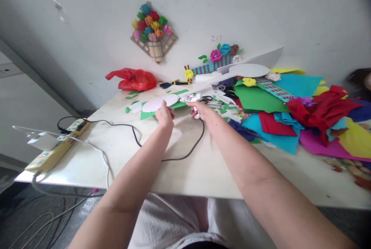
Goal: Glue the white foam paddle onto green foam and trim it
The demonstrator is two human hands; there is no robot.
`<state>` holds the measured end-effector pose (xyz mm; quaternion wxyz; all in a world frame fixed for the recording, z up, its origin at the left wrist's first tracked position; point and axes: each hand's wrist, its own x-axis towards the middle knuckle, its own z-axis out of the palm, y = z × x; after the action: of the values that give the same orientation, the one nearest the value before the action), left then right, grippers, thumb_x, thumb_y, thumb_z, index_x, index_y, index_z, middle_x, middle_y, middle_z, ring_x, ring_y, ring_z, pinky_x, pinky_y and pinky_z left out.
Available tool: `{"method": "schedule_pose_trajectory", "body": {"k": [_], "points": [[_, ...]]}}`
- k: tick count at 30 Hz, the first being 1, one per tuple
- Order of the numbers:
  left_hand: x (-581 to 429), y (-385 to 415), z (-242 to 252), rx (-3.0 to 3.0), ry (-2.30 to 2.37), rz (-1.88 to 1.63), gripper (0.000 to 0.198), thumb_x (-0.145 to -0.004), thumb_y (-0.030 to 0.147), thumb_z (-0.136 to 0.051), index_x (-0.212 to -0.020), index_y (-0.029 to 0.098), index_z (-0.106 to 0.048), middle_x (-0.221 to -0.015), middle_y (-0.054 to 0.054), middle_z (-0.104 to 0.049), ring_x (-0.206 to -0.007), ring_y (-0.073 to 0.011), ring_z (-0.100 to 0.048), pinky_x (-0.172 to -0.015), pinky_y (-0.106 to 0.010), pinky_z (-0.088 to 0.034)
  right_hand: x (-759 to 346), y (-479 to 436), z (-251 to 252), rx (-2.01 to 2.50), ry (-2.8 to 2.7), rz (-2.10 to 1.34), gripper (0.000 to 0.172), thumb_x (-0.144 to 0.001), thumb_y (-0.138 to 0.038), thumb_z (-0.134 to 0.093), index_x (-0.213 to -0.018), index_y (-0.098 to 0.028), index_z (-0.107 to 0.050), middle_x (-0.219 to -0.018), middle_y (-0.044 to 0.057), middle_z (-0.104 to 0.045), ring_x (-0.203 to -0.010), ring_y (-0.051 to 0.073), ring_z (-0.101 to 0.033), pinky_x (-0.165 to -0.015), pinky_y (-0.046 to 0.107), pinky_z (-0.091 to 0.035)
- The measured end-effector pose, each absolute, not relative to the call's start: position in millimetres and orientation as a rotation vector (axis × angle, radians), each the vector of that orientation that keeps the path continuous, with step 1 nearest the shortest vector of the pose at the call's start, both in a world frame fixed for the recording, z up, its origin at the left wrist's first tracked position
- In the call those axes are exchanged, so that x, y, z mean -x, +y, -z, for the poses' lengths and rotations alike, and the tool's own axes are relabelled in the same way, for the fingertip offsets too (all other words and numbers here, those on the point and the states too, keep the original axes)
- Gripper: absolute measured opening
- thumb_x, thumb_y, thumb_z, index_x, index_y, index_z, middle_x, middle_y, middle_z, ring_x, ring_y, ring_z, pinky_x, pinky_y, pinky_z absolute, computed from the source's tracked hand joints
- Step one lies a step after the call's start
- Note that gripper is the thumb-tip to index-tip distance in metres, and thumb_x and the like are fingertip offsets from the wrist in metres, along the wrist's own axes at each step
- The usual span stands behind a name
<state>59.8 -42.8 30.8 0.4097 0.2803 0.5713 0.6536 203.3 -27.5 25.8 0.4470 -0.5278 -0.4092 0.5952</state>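
My left hand is closed on the near edge of a pale oval card. Green paper lies beneath and beside this card. In my right hand is a white glue gun, its nozzle pointing left at the card's right end. My fingers wrap its handle, and a black cord runs down from it across the table. Whether the nozzle touches the card I cannot tell. Black-handled scissors lie just behind my right hand.
Coloured paper and scraps are heaped at the right. A red plastic bag and a yellow-black cutter lie at the back. A power strip with cables sits on the left. Paper flowers hang on the wall.
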Motion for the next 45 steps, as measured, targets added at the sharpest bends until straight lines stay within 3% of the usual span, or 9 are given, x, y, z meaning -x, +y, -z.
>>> {"method": "schedule_pose_trajectory", "body": {"k": [4,8,13,16,25,33,45], "points": [[-74.1,-47.9,-27.1,-0.363,1.189,-1.375,0.052,-0.081,0.060,-0.046,-0.091,0.011,-0.058,-0.061,-0.005,-0.053,-0.053,-0.0178,-0.058,-0.047,-0.027,-0.048,-204.1,-30.8,-29.3,1.274,-0.966,-1.499,0.028,-0.077,-0.032,-0.068,-0.068,-0.018,-0.046,-0.042,-0.008,-0.043,-0.033,0.005,-0.038,-0.035,0.018,-0.039],[-60.8,-41.9,-25.0,-0.137,0.985,-1.580,0.057,-0.081,0.058,-0.051,-0.120,0.017,-0.046,-0.097,-0.013,-0.060,-0.088,-0.0243,-0.065,-0.067,-0.034,-0.056,-205.4,-30.8,-29.4,1.260,-0.966,-1.521,0.027,-0.082,-0.027,-0.062,-0.064,-0.017,-0.044,-0.041,-0.008,-0.042,-0.031,0.005,-0.037,-0.034,0.019,-0.039],[-43.4,-34.9,-23.5,-0.073,0.845,-1.726,0.024,-0.090,0.029,-0.047,-0.112,0.021,-0.052,-0.106,-0.008,-0.061,-0.101,-0.0171,-0.061,-0.084,-0.035,-0.054,-206.3,-27.8,-26.7,1.253,-0.981,-1.509,0.027,-0.081,-0.026,-0.062,-0.062,-0.016,-0.046,-0.041,-0.007,-0.043,-0.031,0.006,-0.037,-0.032,0.020,-0.038],[-40.6,-32.3,-22.6,-0.039,0.843,-1.725,0.019,-0.090,0.017,-0.045,-0.107,0.019,-0.053,-0.104,-0.007,-0.063,-0.103,-0.0161,-0.061,-0.087,-0.036,-0.053,-207.2,-27.0,-27.1,1.264,-0.995,-1.517,0.028,-0.082,-0.028,-0.062,-0.061,-0.016,-0.046,-0.042,-0.006,-0.045,-0.031,0.006,-0.037,-0.032,0.020,-0.039],[-33.4,-25.9,-18.2,-0.150,0.815,-1.715,0.012,-0.090,0.025,-0.051,-0.097,0.017,-0.056,-0.100,-0.008,-0.066,-0.102,-0.0185,-0.063,-0.088,-0.039,-0.052,-210.2,-30.2,-33.1,1.219,-1.060,-1.517,0.021,-0.081,-0.029,-0.063,-0.072,-0.014,-0.052,-0.051,-0.003,-0.054,-0.033,0.006,-0.042,-0.032,0.020,-0.037],[-32.2,-23.9,-18.9,-0.163,0.814,-1.761,0.014,-0.088,0.027,-0.055,-0.098,0.019,-0.060,-0.089,-0.004,-0.068,-0.085,-0.0129,-0.067,-0.078,-0.025,-0.056,-209.7,-30.5,-35.3,1.159,-1.095,-1.492,0.022,-0.077,-0.030,-0.068,-0.078,-0.015,-0.051,-0.057,-0.002,-0.055,-0.043,0.012,-0.057,-0.030,0.020,-0.035],[-34.5,-25.5,-18.4,-0.185,0.748,-1.719,0.018,-0.090,0.023,-0.050,-0.105,0.017,-0.059,-0.096,-0.008,-0.068,-0.098,-0.0159,-0.064,-0.087,-0.032,-0.053,-204.6,-31.2,-36.3,1.284,-1.173,-1.431,0.026,-0.077,-0.034,-0.066,-0.068,-0.015,-0.051,-0.048,-0.001,-0.054,-0.034,0.009,-0.046,-0.031,0.022,-0.039]]}}
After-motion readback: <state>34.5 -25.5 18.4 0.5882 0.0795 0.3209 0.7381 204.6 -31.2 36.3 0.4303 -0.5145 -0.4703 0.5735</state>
